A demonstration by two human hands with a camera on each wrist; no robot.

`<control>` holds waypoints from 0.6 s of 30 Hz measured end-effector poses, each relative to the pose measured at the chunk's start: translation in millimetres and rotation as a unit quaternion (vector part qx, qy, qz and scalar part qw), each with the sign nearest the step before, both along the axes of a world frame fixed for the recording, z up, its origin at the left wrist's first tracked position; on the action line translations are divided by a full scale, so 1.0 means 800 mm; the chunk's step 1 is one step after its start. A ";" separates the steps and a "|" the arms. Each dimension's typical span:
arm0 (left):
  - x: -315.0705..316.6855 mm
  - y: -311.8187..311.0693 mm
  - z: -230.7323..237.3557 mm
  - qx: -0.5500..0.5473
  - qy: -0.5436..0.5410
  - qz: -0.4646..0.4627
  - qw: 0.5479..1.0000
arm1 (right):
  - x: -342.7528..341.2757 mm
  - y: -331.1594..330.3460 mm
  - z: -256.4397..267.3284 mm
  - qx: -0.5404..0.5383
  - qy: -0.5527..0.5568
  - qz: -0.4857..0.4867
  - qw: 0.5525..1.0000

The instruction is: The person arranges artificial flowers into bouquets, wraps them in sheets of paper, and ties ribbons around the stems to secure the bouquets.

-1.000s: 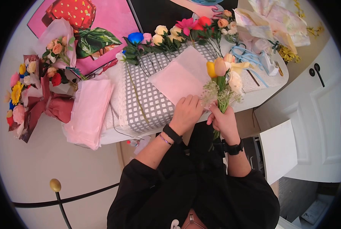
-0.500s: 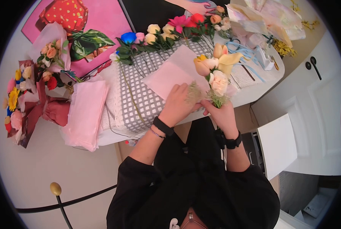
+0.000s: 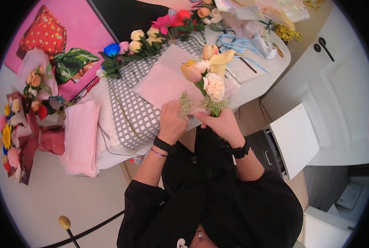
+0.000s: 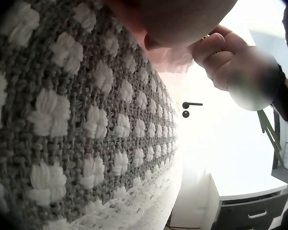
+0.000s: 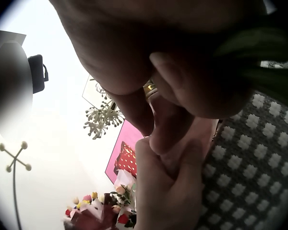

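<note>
Head view: the bouquet [image 3: 214, 87] stood out from the right hand [image 3: 223, 124], which gripped its stems just below the heads; its long axis ran forward with a slight lean to the left, flowers at the far end. The pink sheet [image 3: 159, 80] lay on the checked cloth [image 3: 145, 120], ahead of both hands, its near edge at the left hand [image 3: 172, 124]. Key relation: bouquet over the sheet's right-hand part as seen from above; the gap in height could not be read. Right hand was nearer the bouquet, left nearer the sheet. Right wrist view: left thumb and forefinger appeared to pinch the sheet's edge, right fingertips close by; whether the two hands touched could not be told. A sprig [image 3: 186, 104] of tiny blooms hung between the hands, just beside the left fingers.
</note>
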State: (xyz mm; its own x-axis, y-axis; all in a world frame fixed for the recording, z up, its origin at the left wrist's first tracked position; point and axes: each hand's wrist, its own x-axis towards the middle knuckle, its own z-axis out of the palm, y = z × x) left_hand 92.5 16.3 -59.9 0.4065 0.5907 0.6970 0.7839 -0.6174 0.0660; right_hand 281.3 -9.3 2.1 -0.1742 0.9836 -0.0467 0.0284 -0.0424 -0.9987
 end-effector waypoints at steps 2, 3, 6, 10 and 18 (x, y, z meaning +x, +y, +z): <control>-0.004 0.005 -0.015 -0.001 0.004 0.020 1.000 | 0.005 -0.005 -0.002 0.006 0.027 0.011 1.000; -0.003 0.005 -0.015 -0.003 0.004 0.014 1.000 | 0.007 -0.007 0.001 -0.019 0.047 0.023 0.998; -0.001 0.003 -0.011 -0.007 0.015 0.017 1.000 | 0.004 -0.008 -0.007 -0.029 0.089 0.046 0.995; 0.007 -0.003 0.016 -0.062 0.001 0.010 0.998 | 0.001 -0.005 -0.021 0.000 0.101 0.078 0.992; 0.006 0.013 0.028 -0.054 -0.043 -0.070 0.995 | -0.004 0.003 -0.047 0.158 -0.080 -0.005 0.984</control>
State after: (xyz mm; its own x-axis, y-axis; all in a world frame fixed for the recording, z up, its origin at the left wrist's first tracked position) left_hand 97.2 26.4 -37.7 0.4314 0.6056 0.6686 0.6786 -0.7062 0.2018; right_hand 278.2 -7.0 -35.6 -0.1799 0.9548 0.2365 0.1876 0.2693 -0.9446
